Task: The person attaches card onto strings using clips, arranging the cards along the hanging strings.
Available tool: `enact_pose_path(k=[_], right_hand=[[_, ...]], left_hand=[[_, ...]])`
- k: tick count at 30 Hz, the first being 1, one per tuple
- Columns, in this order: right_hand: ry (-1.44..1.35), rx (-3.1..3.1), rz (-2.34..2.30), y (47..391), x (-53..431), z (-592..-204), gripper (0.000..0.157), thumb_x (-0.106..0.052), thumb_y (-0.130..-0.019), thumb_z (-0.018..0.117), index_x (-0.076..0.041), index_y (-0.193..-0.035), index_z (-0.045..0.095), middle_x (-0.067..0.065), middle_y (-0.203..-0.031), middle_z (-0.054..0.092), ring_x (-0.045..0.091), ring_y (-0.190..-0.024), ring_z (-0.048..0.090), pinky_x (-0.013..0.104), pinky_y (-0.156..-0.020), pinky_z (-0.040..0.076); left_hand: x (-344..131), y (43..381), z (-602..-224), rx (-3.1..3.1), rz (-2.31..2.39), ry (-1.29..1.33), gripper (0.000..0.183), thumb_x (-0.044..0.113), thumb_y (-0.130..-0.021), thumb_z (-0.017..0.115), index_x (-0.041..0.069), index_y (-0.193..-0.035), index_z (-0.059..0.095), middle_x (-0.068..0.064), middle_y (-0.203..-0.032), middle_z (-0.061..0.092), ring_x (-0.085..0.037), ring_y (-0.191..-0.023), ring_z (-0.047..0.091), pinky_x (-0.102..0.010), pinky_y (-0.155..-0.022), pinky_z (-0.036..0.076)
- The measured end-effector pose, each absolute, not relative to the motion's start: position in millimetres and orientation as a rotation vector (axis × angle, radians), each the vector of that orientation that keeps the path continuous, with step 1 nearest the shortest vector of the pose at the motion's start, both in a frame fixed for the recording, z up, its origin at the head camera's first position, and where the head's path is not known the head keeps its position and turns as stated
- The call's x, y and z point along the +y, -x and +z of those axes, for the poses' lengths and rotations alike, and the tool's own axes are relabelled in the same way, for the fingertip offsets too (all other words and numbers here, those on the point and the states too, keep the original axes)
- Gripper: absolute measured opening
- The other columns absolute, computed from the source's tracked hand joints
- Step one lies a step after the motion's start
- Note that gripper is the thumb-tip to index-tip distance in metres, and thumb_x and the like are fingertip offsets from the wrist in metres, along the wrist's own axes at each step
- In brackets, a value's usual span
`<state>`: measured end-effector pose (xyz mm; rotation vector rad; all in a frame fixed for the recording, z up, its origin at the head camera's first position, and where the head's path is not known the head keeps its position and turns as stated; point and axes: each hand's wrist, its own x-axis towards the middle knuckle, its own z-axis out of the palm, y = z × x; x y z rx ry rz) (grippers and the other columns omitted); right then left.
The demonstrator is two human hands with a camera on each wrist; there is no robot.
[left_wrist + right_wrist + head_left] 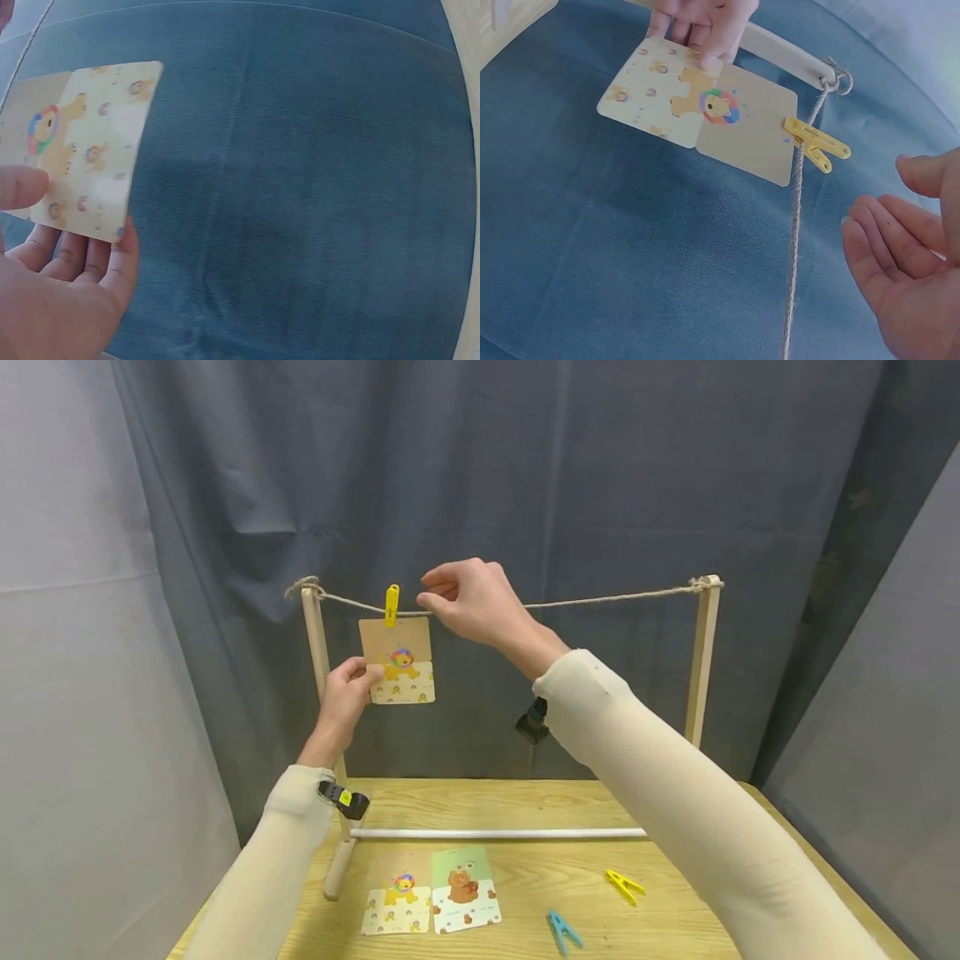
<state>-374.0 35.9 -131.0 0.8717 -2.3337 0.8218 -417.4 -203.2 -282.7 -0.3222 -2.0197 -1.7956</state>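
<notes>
A lion card [410, 689] hangs from the rope [600, 602], its top edge clipped by a yellow clothespin [392, 606]. My left hand [347, 693] pinches the card's left edge, thumb in front and fingers behind, as the left wrist view [82, 150] also shows. Just right of the clothespin, my right hand [480, 602] is raised near the rope. In the right wrist view its fingers [892, 240] are relaxed and apart from the clothespin [817, 142], with nothing between them.
Wooden posts [701, 668] carry the rope, and a white bar [495, 834] joins them low down. On the wooden table [525, 797] lie another lion card [397, 897], a bear card [465, 893], a yellow clothespin [624, 886] and a blue clothespin [564, 932]. Grey curtain [450, 468] hangs behind.
</notes>
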Motion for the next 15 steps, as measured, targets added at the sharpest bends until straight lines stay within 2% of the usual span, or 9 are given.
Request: enact_pose_path(k=[5,9,15], right_hand=[[-0.896,-2.295,0.83,361,54,-147,0.032,-0.031,-0.099,0.07,-0.012,-0.124,0.075,-0.003,-0.108,0.078,0.007,-0.093,0.072,0.028,-0.086,0.057],[-0.912,-2.294,0.84,352,73,-166,0.03,-0.029,-0.099,0.07,-0.013,-0.124,0.075,-0.003,-0.107,0.078,0.008,-0.092,0.073,0.029,-0.086,0.057],[-0.902,-2.298,0.859,337,104,-197,0.027,-0.025,-0.099,0.07,-0.014,-0.122,0.076,-0.002,-0.108,0.078,0.01,-0.089,0.074,0.032,-0.084,0.059]], left_hand=[[-205,417,-297,-2.069,-1.814,0.342,0.028,0.017,-0.103,0.061,-0.003,-0.122,0.059,0.0,-0.099,0.062,-0.015,-0.09,0.064,-0.029,-0.08,0.058],[-204,414,-309,-2.1,-1.819,0.34,0.03,0.017,-0.103,0.062,-0.002,-0.126,0.06,-0.005,-0.103,0.066,-0.02,-0.092,0.068,-0.032,-0.083,0.059],[-208,409,-329,-2.123,-1.852,0.377,0.028,0.011,-0.103,0.062,-0.007,-0.125,0.06,-0.014,-0.108,0.074,-0.013,-0.088,0.07,-0.034,-0.086,0.06]])
